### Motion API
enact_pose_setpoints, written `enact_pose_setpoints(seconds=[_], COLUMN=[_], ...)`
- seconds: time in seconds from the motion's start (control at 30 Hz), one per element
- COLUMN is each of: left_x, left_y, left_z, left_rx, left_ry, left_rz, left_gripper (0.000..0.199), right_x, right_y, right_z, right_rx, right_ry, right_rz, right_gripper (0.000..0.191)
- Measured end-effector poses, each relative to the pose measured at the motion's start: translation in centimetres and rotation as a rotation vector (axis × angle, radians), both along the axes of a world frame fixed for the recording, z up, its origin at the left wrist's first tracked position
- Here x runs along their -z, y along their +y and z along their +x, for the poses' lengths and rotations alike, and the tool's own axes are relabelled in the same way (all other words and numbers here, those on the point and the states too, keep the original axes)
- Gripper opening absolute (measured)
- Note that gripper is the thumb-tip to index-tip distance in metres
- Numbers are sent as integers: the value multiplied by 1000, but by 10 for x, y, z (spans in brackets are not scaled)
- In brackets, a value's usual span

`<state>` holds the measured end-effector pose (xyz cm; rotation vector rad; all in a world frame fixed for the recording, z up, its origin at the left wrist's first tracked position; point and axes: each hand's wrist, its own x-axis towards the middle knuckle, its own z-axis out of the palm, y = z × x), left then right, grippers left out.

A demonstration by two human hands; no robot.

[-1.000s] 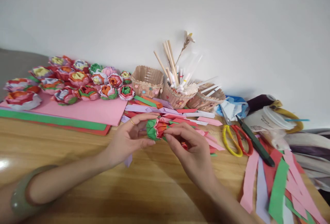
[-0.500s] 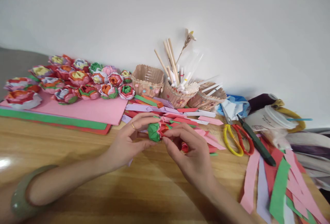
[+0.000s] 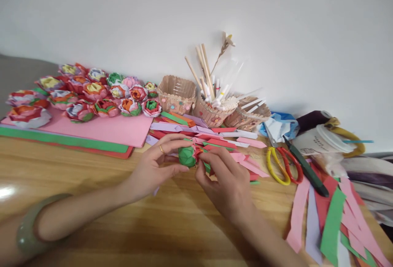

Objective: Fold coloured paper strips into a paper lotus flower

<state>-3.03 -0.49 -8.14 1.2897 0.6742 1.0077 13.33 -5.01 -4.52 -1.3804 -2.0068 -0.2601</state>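
A small folded paper flower [image 3: 187, 157], green outside with pink and red petal edges, is held above the wooden table. My left hand [image 3: 150, 168] wears a ring and pinches the flower between thumb and fingers from the left. At its red opening on the right, the thumb and fingers of my right hand [image 3: 229, 183] are pressed together; what they pinch is too small to tell. Folded paper strips [image 3: 235, 134] in pink, red, purple, white and green lie behind both hands.
Finished paper flowers [image 3: 95, 91] stand on pink sheets [image 3: 129, 130] at left. Behind are a craft-stick basket [image 3: 176, 103] and one with pens. Scissors [image 3: 278, 173], a dark green cutter [image 3: 308, 173], a lidded cup [image 3: 319, 140] and loose strips [image 3: 333, 226] lie at right.
The flower has turned slightly and shifted a little right with my left hand. My right fingers have closed in and rolled over at the flower's opening.
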Motion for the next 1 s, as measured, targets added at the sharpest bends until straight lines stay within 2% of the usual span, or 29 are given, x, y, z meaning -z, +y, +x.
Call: enact_pose_setpoints(seconds=[0.1,0.17,0.23,0.37,0.47,0.57,0.73,1.0], left_x=[-2,-3,-4,-5,-5,-6,-4,-4], left_y=[0,0,0,1,2,3,3,3], left_z=[0,0,0,0,0,1,1,1], left_rx=[-11,-29,-43,-44,-32,-11,20,28], left_ry=[-7,-5,-3,-30,-63,-81,-113,-111], left_rz=[-6,-16,-19,8,13,10,-14,-6], left_gripper=[38,34,32,32,32,33,33,33], right_x=[1,0,-3,-12,-15,-12,-9,-9], right_y=[0,0,0,5,10,12,13,9], right_z=[0,0,1,6,11,14,14,10], right_rx=[8,-9,-54,-162,-207,-216,-223,-194], right_ry=[-123,-80,114,564,736,840,904,745], right_rz=[51,19,-105,-465,-640,-745,-786,-689], right_gripper=[14,15,15,16,17,14,7,17])
